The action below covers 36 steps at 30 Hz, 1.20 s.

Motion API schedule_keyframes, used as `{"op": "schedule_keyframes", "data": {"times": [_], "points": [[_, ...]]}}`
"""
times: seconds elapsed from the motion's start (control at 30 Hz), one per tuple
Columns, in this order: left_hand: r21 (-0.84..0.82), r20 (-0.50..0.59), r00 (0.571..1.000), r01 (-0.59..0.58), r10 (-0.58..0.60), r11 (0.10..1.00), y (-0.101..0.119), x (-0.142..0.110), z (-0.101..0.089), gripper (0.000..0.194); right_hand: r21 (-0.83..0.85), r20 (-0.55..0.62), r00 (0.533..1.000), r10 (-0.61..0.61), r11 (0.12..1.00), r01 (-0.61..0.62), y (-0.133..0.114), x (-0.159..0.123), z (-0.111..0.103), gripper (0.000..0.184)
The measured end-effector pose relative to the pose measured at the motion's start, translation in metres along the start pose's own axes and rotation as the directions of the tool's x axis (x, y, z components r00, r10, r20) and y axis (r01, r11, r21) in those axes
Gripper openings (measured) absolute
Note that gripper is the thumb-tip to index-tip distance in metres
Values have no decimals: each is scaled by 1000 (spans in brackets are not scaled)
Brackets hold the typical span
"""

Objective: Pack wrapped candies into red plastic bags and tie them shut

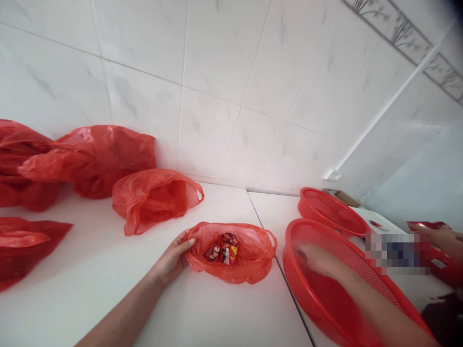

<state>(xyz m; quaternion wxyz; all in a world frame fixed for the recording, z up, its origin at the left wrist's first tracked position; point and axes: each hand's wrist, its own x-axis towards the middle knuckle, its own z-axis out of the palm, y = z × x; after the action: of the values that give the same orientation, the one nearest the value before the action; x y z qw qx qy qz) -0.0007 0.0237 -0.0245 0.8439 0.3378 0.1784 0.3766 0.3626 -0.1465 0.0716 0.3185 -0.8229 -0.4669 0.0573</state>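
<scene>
My left hand pinches the left rim of a red plastic bag that stands with its mouth open on the white table. Inside that bag lie a few small wrapped packets, dark red, with one showing yellow and white. My right hand reaches down into a large round red plastic basket with a mesh side. Motion blurs its fingers, so whether they grip anything is unclear. The basket stands to the right of the bag, across a seam in the tabletop.
Another red plastic bag lies behind, and more red bags fill the left. A second red basket stands at the back right by the tiled wall. At the right edge, another person's hand is near a red package.
</scene>
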Motion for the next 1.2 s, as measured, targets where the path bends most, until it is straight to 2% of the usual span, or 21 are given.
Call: {"op": "schedule_keyframes", "data": {"times": [0.1, 0.17, 0.23, 0.33, 0.47, 0.57, 0.63, 0.67, 0.77, 0.87, 0.93, 1.03, 1.1, 1.2], "points": [[2, 3, 1000, -1, 1, 1000, -1, 0, -1, 36, -141, 201, 974, -104, 981, 134, -9, 10, -26, 21], [-2, 3, 1000, -3, 3, 1000, -2, 1, -2, 34, -241, 263, 946, -188, 937, 254, -25, 14, -37, 17], [-11, 1, 1000, -3, 3, 1000, -2, 1, -2, 34, -276, 307, 917, -255, 898, 342, -46, 15, -37, 14], [-11, 0, 1000, -4, 4, 1000, -1, 0, -1, 36, -218, 374, 875, -309, 887, 407, -82, 11, -17, 13], [-4, 7, 1000, -7, 7, 1000, 0, -2, 0, 34, -179, 472, 807, -354, 858, 481, -118, 7, 26, 19], [-14, 24, 1000, -10, 10, 1000, 0, -2, 1, 31, -195, 523, 783, -338, 846, 495, -131, 7, 45, 43], [-15, 50, 999, -15, 16, 1000, 0, -2, 1, 33, -207, 520, 791, -322, 851, 483, -132, 7, 47, 60], [-13, 64, 998, -13, 14, 1000, 0, -1, 1, 34, -222, 502, 807, -313, 855, 469, -131, 7, 45, 60], [-4, 80, 997, -4, 4, 1000, -1, 0, 0, 36, -314, 401, 875, -272, 856, 410, -120, 10, 37, 45], [-10, 69, 998, -5, 5, 1000, -2, 1, -3, 38, -469, 292, 936, -198, 823, 320, -105, 14, 35, 49], [-11, 69, 998, -1, 2, 1000, -3, 0, -3, 39, -563, 269, 954, -129, 783, 265, -97, 15, 40, 46], [-14, 80, 997, -6, 7, 1000, -3, -2, -1, 38, -623, 278, 956, -90, 741, 251, -92, 15, 47, 24], [-11, 45, 999, 2, -1, 1000, -1, -2, 2, 33, -606, 254, 960, -120, 754, 254, -96, 15, 49, 16], [14, -119, 993, -11, 12, 1000, 7, 4, 11, 23, -547, 160, 977, -144, 811, 209, -109, 18, 43, 20]]}}
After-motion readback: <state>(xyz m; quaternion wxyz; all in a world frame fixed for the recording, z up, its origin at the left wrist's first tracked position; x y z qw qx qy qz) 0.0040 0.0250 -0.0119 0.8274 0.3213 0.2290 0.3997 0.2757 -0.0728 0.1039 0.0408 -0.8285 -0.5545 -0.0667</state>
